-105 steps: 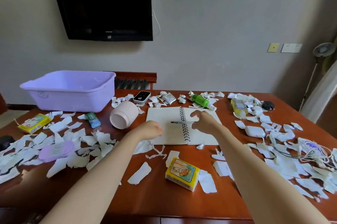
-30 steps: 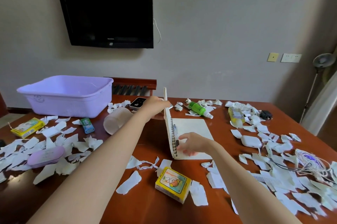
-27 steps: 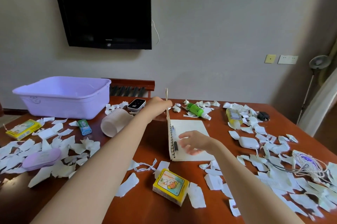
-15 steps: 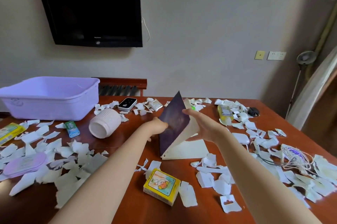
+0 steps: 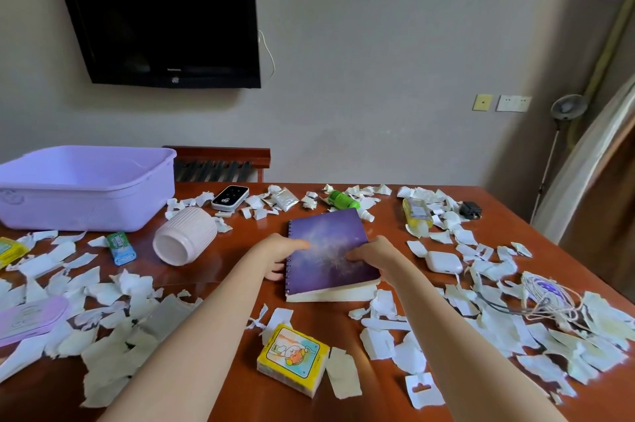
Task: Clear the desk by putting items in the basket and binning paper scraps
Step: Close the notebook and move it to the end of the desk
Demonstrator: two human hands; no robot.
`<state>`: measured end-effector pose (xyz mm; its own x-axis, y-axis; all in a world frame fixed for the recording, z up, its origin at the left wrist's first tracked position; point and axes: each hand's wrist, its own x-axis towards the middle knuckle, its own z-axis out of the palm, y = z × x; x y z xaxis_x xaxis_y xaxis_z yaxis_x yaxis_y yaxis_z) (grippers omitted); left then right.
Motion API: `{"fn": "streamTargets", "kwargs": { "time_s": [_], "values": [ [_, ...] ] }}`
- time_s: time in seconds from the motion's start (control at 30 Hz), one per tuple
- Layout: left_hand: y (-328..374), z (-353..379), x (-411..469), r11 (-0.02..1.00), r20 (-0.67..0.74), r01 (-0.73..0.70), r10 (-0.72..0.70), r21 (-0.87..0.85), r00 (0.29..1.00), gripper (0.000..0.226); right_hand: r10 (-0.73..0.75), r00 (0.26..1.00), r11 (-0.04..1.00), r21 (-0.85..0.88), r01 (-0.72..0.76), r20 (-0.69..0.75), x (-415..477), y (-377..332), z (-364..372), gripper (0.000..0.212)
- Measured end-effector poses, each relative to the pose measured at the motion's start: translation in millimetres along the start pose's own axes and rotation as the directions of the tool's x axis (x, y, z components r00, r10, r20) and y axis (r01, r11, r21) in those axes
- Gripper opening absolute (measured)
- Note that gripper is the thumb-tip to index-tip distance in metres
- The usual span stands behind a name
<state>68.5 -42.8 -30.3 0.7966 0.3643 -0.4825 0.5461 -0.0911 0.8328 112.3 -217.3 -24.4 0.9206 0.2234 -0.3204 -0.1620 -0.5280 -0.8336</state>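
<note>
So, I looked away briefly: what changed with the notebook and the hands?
The notebook, open flat with a pen on it, was folded shut by the left hand; its purple cover now faces up. Both that and the right hand grip its sides. The basket, cup and paper scraps stayed put.

We lost the end of the lilac basket (image 5: pixel 86 187), most of a yellow box (image 5: pixel 8 249) and part of a pale purple case (image 5: pixel 27 320) past the left edge. The left hand (image 5: pixel 280 251) covered part of the spiral side of the purple notebook (image 5: pixel 330 249) and the right hand (image 5: pixel 376 255) hid its right edge, so we could not tell how the fingers lay beneath it. The print on the yellow packet (image 5: pixel 292 358) and the green bottle (image 5: pixel 342 199) was too small for us to read, and the desk (image 5: pixel 508 215) hid all of the chair (image 5: pixel 220 153) but its top rail and slats.
</note>
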Motion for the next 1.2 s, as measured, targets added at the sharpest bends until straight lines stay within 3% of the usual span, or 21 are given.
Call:
{"fn": "streamTargets", "kwargs": {
  "time_s": [0.07,0.17,0.3,0.57,0.77,0.9,1.03,1.2],
  "values": [
    [-4.5,-6.6,4.0,0.992,0.018,0.02,-0.018,-0.126,1.0,0.059,0.021,1.0,1.0,0.007,-0.021,0.002,0.3,-1.3,0.2,0.033],
    [-10.0,-10.0,7.8,0.987,0.007,0.025,-0.025,-0.161,1.0,0.051,0.045,0.998,0.999,0.026,-0.046,0.032,1.9,-2.0,1.8,0.037],
    [-9.4,-13.5,7.5,0.979,0.013,0.004,-0.001,-0.202,1.0,0.054,-0.05,0.992,0.992,0.12,0.035,0.117,2.3,-1.8,7.5,0.016],
    [-2.2,-36.6,-0.4,0.958,-0.025,-0.077,0.073,-0.275,0.997,0.05,-0.168,0.97,0.978,0.153,0.141,0.178,-12.1,-14.8,6.0,0.018],
    [8.7,-28.2,-10.9,0.939,-0.076,-0.161,0.144,-0.304,0.987,0.047,-0.19,0.971,0.916,0.383,0.121,0.146,-15.0,-22.5,0.1,0.052],
    [21.6,-12.2,-11.2,0.928,-0.055,-0.193,0.185,-0.32,0.981,0.067,-0.137,0.976,0.919,0.389,0.06,0.172,-20.5,-18.9,-20.6,0.022],
    [34.7,16.6,-16.8,0.908,-0.067,-0.214,0.204,-0.361,0.977,0.031,-0.096,0.989,0.918,0.393,0.046,0.111,-24.5,-5.5,-44.8,0.025],
    [47.4,63.5,-13.0,0.855,-0.108,-0.221,0.193,-0.469,0.975,0.054,-0.073,0.996,0.852,0.523,0.04,0.043,-31.9,17.0,-76.6,0.021]
  ]
}}
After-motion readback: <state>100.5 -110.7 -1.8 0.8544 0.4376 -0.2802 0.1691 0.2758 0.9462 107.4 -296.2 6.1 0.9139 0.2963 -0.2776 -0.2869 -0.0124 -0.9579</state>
